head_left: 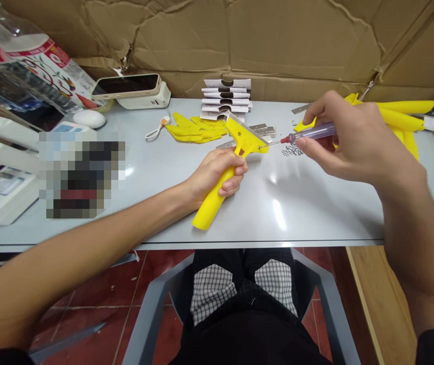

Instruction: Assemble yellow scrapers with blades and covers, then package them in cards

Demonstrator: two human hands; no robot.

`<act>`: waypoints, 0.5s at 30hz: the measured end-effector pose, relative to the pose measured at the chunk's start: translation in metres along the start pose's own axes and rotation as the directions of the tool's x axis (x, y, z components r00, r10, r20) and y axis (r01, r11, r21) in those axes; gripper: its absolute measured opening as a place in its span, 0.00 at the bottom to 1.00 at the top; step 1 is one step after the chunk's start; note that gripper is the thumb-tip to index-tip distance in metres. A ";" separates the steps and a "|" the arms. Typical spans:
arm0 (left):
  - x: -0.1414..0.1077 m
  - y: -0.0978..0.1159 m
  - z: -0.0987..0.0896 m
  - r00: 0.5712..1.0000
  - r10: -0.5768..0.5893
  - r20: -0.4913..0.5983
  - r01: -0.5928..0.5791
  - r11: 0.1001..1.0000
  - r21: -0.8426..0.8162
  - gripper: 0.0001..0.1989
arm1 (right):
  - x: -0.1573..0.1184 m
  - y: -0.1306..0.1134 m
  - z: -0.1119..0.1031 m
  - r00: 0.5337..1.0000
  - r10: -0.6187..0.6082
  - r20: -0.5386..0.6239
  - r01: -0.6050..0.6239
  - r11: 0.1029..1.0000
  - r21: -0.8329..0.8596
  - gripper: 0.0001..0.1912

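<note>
My left hand (pixel 220 172) is wrapped round the neck of a yellow scraper (pixel 212 203), whose wide head points up and away from me. A metal strip lies along the head's far edge. Between the thumb and fingers of my right hand (pixel 353 137) is a screwdriver (pixel 313 133) with a clear purple handle and red collar. Its thin shaft reaches left, and the tip meets the right part of the scraper head. Small metal nuts or screws (pixel 291 150) lie on the table just below the screwdriver. Flat yellow pieces (pixel 194 128) lie behind the scraper.
Stacked white packets (pixel 226 96) and metal blades (pixel 263 130) are at the table's back. More yellow handles (pixel 404 119) lie behind my right hand. At left are a phone (pixel 127 85), a white mouse (pixel 89 119), a bottle (pixel 49 66) and white machines. Cardboard (pixel 270 40) stands behind.
</note>
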State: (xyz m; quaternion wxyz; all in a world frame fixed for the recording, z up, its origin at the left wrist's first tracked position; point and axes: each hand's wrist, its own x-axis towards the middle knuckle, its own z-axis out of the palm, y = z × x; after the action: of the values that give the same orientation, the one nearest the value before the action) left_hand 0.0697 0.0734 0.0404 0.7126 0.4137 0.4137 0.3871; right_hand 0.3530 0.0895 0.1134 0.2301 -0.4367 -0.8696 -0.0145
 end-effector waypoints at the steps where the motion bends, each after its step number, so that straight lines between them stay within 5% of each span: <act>1: 0.000 0.000 0.000 1.000 0.003 0.001 -0.003 1.000 -0.002 0.12 | 0.000 -0.002 -0.002 1.000 0.001 0.014 -0.002 1.000 0.030 0.09; 9: 0.001 0.000 -0.001 1.000 -0.005 0.030 0.005 1.000 0.016 0.13 | 0.002 0.003 0.004 0.996 -0.044 -0.072 0.042 0.999 -0.026 0.08; 15: 0.001 0.001 0.000 1.000 0.000 0.009 -0.001 1.000 0.010 0.12 | -0.002 -0.003 -0.001 0.999 -0.034 0.037 0.031 0.996 0.087 0.12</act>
State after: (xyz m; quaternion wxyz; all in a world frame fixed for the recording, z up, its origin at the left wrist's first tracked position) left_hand 0.0699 0.0742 0.0409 0.7122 0.4190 0.4124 0.3834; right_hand 0.3516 0.0858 0.1143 0.2317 -0.4124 -0.8806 0.0277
